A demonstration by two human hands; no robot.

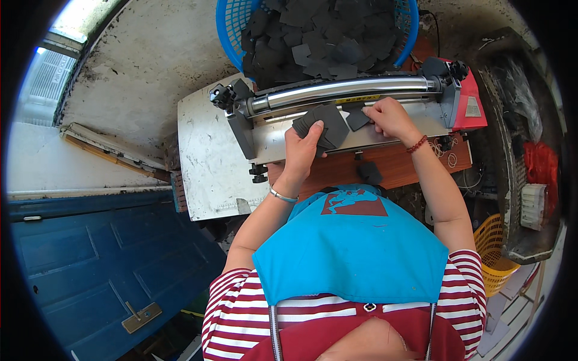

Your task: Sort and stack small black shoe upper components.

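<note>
Black pads [322, 123] stacked in closed left hand [303, 147]; right hand [388, 117] presses one.

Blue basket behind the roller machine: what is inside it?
The blue basket is heaped with loose dark grey flat pieces, like those in the left hand. The pile covers its bottom, and the roller machine hides its near rim.

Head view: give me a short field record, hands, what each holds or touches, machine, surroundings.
left hand: holds a stack of dark square pieces
right hand: fingertips press a single dark piece onto the machine's flat bed
machine: chrome roller, red right end
blue basket: behind machine, heaped with dark pieces
yellow basket: lower right
loose dark piece: on wooden table
</note>
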